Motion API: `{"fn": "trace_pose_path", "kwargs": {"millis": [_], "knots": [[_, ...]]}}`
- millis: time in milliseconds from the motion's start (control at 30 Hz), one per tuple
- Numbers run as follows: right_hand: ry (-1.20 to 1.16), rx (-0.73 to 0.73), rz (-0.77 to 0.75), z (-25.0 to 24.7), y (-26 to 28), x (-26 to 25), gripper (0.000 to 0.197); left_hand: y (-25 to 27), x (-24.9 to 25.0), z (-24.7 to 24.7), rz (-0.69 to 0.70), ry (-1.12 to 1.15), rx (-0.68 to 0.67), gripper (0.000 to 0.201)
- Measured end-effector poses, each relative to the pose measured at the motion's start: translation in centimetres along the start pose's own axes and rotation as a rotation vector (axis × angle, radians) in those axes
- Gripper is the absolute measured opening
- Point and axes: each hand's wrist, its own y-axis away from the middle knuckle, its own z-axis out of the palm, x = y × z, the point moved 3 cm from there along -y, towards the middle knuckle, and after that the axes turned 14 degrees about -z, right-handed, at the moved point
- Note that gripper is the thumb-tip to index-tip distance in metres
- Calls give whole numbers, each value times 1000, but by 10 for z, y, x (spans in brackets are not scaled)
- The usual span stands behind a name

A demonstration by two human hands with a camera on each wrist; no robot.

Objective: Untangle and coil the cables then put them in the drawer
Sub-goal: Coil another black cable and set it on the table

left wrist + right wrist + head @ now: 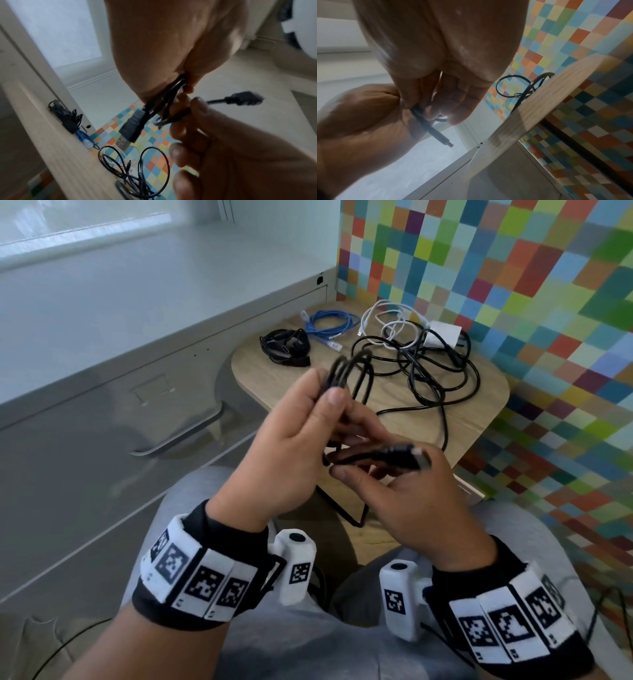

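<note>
Left hand (294,419) pinches coiled black USB cable (349,374); right hand (411,494) grips plug end at 3 o'clock. Light, springy; hold where loops bunch.

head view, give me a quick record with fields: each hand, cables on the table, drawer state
left hand: pinches coiled loops of black usb cable
right hand: holds the same cable near its plug end
table: bundled black cable, coiled blue cable, white cable with white adapter, loose black tangle
drawer: closed, handle untouched
</note>
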Motion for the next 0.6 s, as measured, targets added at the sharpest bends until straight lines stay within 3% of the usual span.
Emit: {"fn": "trace_pose_path", "kwargs": {"millis": [133,233,367,533,600], "knots": [[-78,105,-84,-4,-1,-8,23,3,-3,4,13,-354,58,18],[-84,163,-87,-5,0,-12,13,4,-4,6,27,-550,123,20],[-30,160,-114,-6,0,-18,9,0,-1,3,-41,-592,93,26],[332,133,-239,-7,-2,-19,17,-1,-4,-1,-182,-506,5,43],[303,122,-233,-5,-3,-17,19,1,-3,-1,-261,-446,3,48]]}}
